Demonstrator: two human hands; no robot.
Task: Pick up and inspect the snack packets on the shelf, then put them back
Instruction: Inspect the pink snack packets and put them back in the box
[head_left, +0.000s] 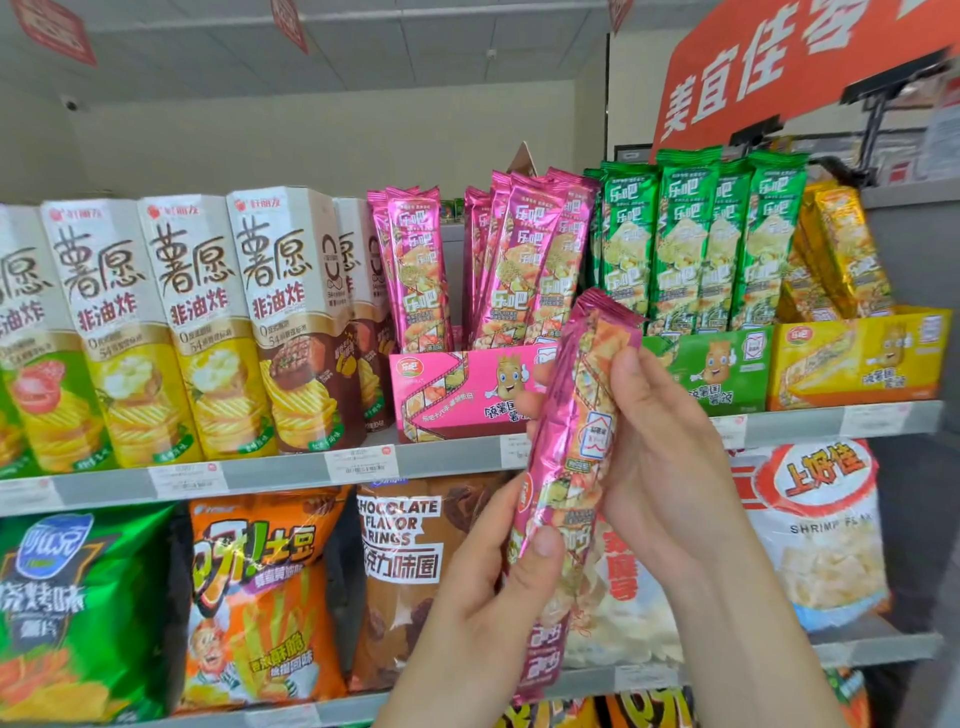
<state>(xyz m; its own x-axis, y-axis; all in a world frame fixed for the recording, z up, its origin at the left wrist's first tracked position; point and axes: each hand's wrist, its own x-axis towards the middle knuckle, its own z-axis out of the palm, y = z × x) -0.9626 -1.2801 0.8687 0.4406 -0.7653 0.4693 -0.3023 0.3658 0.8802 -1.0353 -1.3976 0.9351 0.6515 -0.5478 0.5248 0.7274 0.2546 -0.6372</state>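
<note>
Head view. We see one pink snack packet (566, 467) held upright and slightly tilted in front of the shelf (291, 470), off its pink display box (457, 395). L hand (483, 587) grips the lower part w/ thumb on the front. R hand (660, 452) wraps the upper-mid part, fingertips showing past the packet's far edge.

Risks, as we judge them:
- The foil looks slick, so a loosened grip during turning could drop the packet.
- Hard squeezing may crush the contents.
- On return, the packet could knock the leaning pink packets (524, 260) in the box, or go by mistake among the green packets (691, 239) next door.

Hidden or unclear:
- The packet's back face is unseen, and its lower stretch is partly behind the L hand.
- Most fingers are behind the foil.
- Small print and the shelf price tags are too blurred to read.
- The forearms are cut off at the frame's bottom.
</note>
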